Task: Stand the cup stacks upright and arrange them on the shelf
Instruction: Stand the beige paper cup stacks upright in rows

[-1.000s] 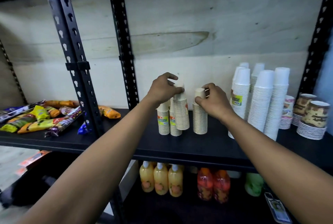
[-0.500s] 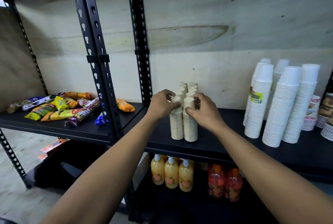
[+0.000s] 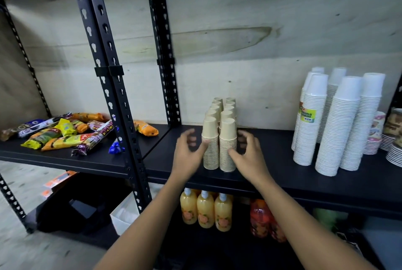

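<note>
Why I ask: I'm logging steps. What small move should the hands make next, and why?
Probably pull back: the tan cup stacks already stand upright in two tight rows, and the left hand and right hand flank them open, gripping nothing.

The single head-worn wide-angle camera faces the black shelf (image 3: 272, 158) from close by, looking forward and slightly down. The left hand (image 3: 188, 155) and right hand (image 3: 249, 157) reach in from the bottom edge, and the cup stacks (image 3: 227, 137) stand mid-frame.
</note>
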Action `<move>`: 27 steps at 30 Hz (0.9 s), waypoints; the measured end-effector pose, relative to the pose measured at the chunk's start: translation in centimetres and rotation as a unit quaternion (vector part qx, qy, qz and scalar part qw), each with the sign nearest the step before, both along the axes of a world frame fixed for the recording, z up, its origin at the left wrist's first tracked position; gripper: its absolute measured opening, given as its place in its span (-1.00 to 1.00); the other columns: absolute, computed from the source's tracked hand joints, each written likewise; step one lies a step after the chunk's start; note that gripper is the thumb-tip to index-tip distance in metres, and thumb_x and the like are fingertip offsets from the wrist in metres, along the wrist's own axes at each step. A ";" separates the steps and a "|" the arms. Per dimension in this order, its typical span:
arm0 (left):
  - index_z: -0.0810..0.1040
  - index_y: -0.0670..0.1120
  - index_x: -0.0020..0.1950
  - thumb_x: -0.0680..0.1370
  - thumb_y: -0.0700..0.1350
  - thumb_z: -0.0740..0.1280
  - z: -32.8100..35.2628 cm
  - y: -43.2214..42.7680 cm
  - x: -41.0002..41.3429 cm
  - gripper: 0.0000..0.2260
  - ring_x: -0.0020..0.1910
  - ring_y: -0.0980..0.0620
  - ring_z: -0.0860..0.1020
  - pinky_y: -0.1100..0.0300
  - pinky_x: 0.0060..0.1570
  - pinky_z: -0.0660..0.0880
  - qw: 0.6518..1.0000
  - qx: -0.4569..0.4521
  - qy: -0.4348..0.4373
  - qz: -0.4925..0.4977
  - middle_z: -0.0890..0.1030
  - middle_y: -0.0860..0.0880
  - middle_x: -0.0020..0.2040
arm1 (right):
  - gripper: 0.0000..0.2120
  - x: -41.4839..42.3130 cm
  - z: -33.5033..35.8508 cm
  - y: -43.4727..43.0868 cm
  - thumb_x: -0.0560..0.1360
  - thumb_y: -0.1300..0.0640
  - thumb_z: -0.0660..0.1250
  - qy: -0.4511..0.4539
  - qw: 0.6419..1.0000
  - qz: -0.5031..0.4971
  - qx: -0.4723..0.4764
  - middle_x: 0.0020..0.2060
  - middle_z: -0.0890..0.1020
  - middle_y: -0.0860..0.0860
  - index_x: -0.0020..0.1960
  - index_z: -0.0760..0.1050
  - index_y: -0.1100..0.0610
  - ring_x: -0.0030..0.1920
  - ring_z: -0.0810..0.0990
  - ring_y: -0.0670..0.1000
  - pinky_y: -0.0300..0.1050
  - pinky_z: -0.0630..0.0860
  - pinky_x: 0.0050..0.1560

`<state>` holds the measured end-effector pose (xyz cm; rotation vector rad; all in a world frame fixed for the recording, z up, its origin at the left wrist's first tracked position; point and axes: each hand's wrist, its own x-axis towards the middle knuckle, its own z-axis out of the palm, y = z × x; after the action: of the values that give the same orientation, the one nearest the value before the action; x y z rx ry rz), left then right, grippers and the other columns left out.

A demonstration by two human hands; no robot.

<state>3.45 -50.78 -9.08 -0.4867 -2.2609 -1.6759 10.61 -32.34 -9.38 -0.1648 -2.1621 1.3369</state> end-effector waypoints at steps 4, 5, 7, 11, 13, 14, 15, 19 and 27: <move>0.34 -0.03 0.53 0.53 -0.19 0.42 -2.8 -1.1 -1.3 -0.42 0.20 0.14 0.59 0.15 0.23 0.52 0.988 -0.021 -0.119 -0.100 0.60 0.04 0.24 | -0.42 -0.2 -2.7 -0.2 0.46 0.11 0.44 -0.053 0.998 0.007 -0.029 0.27 0.49 -0.05 0.44 0.36 0.00 0.20 0.55 -0.10 -0.14 0.53 0.21; 0.34 -0.02 0.53 0.52 -0.22 0.40 -2.8 -0.9 -1.4 -0.42 0.22 0.14 0.59 0.12 0.26 0.52 0.986 -0.029 -0.113 -0.121 0.61 0.06 0.25 | -0.41 -0.5 -2.9 -0.2 0.45 0.12 0.44 -0.056 0.998 0.011 -0.029 0.26 0.52 -0.07 0.44 0.37 0.00 0.20 0.56 -0.10 -0.15 0.53 0.20; 0.38 0.00 0.50 0.52 -0.23 0.39 -2.8 -0.3 -1.3 -0.44 0.23 0.15 0.60 0.11 0.25 0.53 0.984 -0.048 -0.100 -0.141 0.63 0.09 0.25 | -0.40 -0.9 -2.7 -0.3 0.44 0.14 0.43 -0.070 0.997 0.014 -0.037 0.25 0.56 -0.08 0.45 0.37 0.01 0.20 0.57 -0.10 -0.16 0.52 0.20; 0.43 0.04 0.42 0.46 -0.04 0.50 -3.4 0.4 -1.2 -0.45 0.15 0.14 0.58 0.18 0.16 0.52 0.991 -0.079 -0.070 -0.085 0.59 0.09 0.16 | -0.38 -0.9 -2.9 -0.3 0.44 0.07 0.45 -0.092 0.996 -0.009 -0.003 0.26 0.45 -0.06 0.46 0.36 0.04 0.23 0.52 -0.07 -0.17 0.46 0.19; 0.42 0.08 0.36 0.40 0.10 0.55 -3.6 0.7 -0.9 -0.41 0.05 0.21 0.52 0.30 0.03 0.47 0.992 -0.114 -0.035 -0.045 0.50 0.06 0.11 | -0.36 -1.1 -3.2 -0.5 0.40 0.00 0.50 -0.096 0.995 -0.024 0.018 0.21 0.38 -0.07 0.43 0.37 0.05 0.23 0.49 -0.05 -0.12 0.48 0.21; 0.40 0.09 0.34 0.38 0.14 0.56 -3.6 0.9 -0.7 -0.40 0.01 0.21 0.50 0.34 -0.01 0.44 0.991 -0.127 -0.018 -0.029 0.45 0.06 0.09 | -0.35 -1.2 -3.3 -0.6 0.38 -0.06 0.52 -0.093 0.995 -0.036 0.029 0.19 0.36 -0.07 0.39 0.39 0.04 0.22 0.48 -0.05 -0.07 0.51 0.21; 0.41 0.07 0.33 0.38 0.16 0.56 -3.6 1.1 -0.5 -0.40 -0.01 0.22 0.49 0.36 -0.02 0.43 0.991 -0.133 -0.006 -0.018 0.42 0.05 0.09 | -0.35 -1.2 -3.4 -0.8 0.35 -0.11 0.55 -0.085 0.994 -0.051 0.036 0.17 0.36 -0.07 0.34 0.39 0.03 0.20 0.48 -0.04 -0.03 0.54 0.19; 0.42 0.05 0.39 0.47 0.20 0.45 -4.0 0.9 -0.2 -0.45 0.11 0.16 0.49 0.21 0.15 0.47 0.987 -0.152 0.014 -0.041 0.41 0.05 0.19 | -0.29 -1.3 -3.2 -1.0 0.27 -0.25 0.58 -0.075 0.994 -0.075 0.019 0.17 0.40 -0.06 0.22 0.33 0.01 0.15 0.51 -0.02 0.01 0.57 0.10; 0.42 0.06 0.46 0.52 -0.12 0.43 -4.0 -0.6 -0.4 -0.49 0.18 0.26 0.56 0.22 0.25 0.49 0.993 -0.089 -0.031 -0.068 0.62 0.18 0.17 | -0.30 -0.7 -2.8 -0.4 0.40 0.08 0.49 -0.104 0.995 -0.001 0.005 0.30 0.50 -0.06 0.47 0.29 -0.03 0.24 0.53 -0.05 -0.12 0.49 0.22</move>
<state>3.05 -51.34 -13.06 -0.6520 -2.4879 -1.5776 9.92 -32.75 -12.22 -0.3143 -2.3381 1.3587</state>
